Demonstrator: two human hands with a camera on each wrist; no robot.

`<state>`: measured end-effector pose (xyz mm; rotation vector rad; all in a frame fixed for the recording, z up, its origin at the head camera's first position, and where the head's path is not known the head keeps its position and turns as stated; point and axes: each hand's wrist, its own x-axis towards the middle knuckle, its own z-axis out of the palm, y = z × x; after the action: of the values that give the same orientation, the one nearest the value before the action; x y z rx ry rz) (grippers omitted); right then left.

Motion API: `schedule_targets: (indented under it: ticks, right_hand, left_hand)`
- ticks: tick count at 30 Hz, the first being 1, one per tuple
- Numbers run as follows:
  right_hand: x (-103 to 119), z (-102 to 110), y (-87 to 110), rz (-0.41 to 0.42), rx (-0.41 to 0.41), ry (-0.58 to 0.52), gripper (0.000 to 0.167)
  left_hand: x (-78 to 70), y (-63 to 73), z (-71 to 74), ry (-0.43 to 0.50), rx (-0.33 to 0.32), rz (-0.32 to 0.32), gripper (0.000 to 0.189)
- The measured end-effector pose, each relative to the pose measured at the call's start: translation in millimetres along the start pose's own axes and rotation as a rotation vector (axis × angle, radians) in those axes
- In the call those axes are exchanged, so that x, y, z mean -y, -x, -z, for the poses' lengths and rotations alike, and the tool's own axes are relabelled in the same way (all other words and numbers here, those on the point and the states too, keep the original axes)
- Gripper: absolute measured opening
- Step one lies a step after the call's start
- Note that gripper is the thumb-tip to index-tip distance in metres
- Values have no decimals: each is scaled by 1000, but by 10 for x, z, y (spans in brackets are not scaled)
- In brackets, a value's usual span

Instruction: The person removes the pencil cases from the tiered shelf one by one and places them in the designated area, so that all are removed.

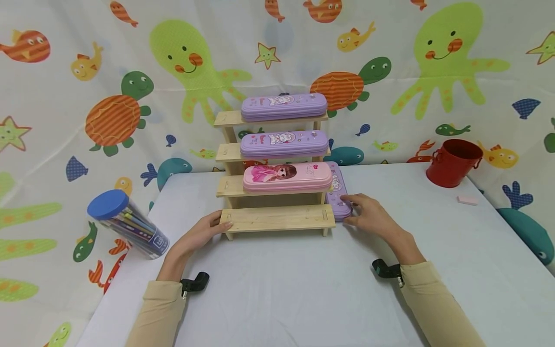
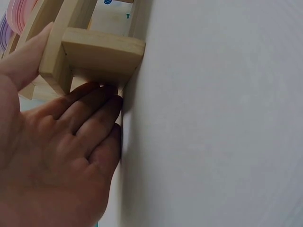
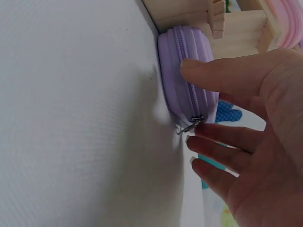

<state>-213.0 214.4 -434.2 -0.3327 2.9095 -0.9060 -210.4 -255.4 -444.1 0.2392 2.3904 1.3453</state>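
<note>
A stepped wooden rack (image 1: 277, 218) stands on the table, its lowest step bare. My left hand (image 1: 204, 233) holds the left end of that step, thumb (image 2: 35, 59) on the plank and fingers (image 2: 97, 116) below it by the leg. Two purple pencil cases (image 1: 284, 107) lie on the upper steps, one per step. A pink pencil case (image 1: 288, 176) with a doll picture lies on the step below them. Against the rack's right side lies another purple pencil case (image 1: 338, 193). My right hand (image 1: 374, 214) pinches its near end, thumb (image 3: 208, 73) across the zipper side.
To the left, a clear tube (image 1: 138, 229) of pens with a blue lid stands tilted in view. A red bucket (image 1: 453, 164) and a small pink block (image 1: 467, 200) are at the back right. Behind the table hangs a sea-animal curtain (image 1: 277, 48).
</note>
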Motion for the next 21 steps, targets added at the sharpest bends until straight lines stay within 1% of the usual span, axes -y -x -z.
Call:
schedule_targets:
  ticks: [4, 9, 16, 21]
  right_hand:
    - [8, 40, -2, -2, 2, 7, 63]
    - [35, 155, -8, 44, -44, 26, 59]
    - [182, 383, -10, 97, -97, -36, 61]
    - [295, 497, -47, 148, -155, -72, 63]
  left_hand:
    - [-13, 15, 1, -5, -1, -6, 77]
    - [-22, 29, -1, 3, -6, -10, 76]
    - [-26, 15, -16, 18, -14, -1, 77]
    - [-34, 22, -21, 37, -23, 28, 80]
